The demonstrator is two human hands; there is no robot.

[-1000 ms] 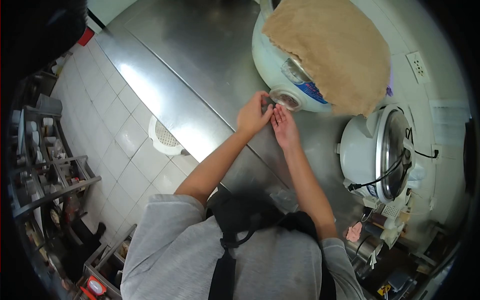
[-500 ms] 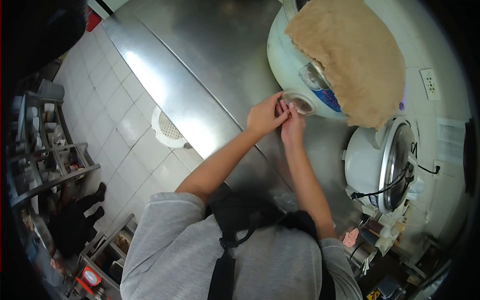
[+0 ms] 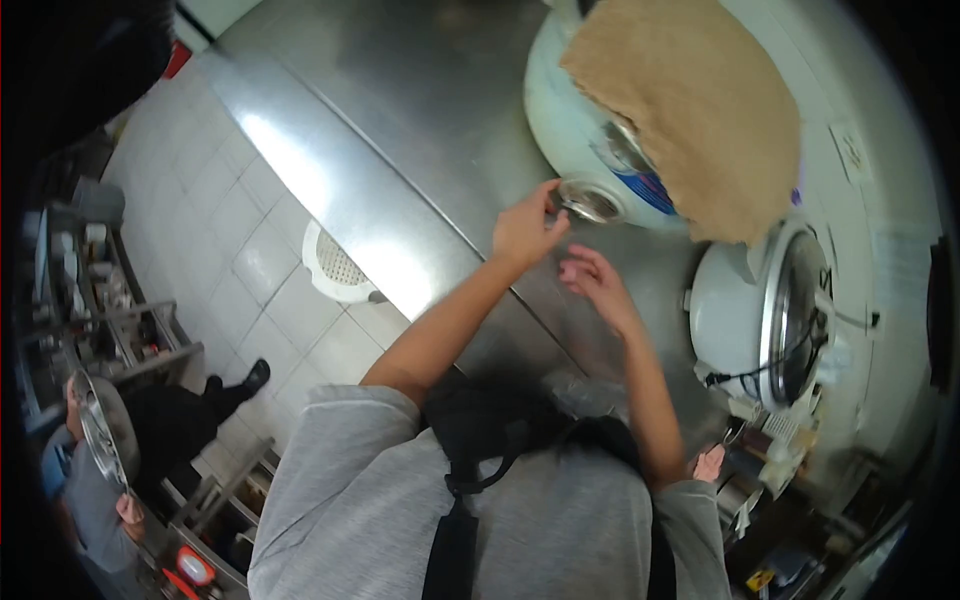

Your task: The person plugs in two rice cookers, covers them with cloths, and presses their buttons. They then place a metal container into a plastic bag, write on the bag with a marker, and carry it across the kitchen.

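My left hand (image 3: 527, 232) is at the near-left edge of a small round dish (image 3: 590, 201), its thumb and fingers curled about the rim. The dish looks clear and silvery, and its contents cannot be made out. My right hand (image 3: 600, 287) hangs over the metal counter just below it, apart from the dish, fingers spread and slightly blurred, holding nothing. Right behind the dish stands a large pale green rounded container (image 3: 560, 110) with a blue label. A brown cloth-like sheet (image 3: 690, 110) covers much of its top.
A white rice cooker (image 3: 735, 310) with a glass lid and cord stands at right on the steel counter (image 3: 400, 90). A white perforated stool (image 3: 338, 265) is on the tiled floor. At lower left, another person holds a metal pan (image 3: 108, 430) near the shelves.
My right hand has drawn back from the dish towards me, and its fingers have spread. My left hand stays by the rim. The other person, with the pan, has come further into view.
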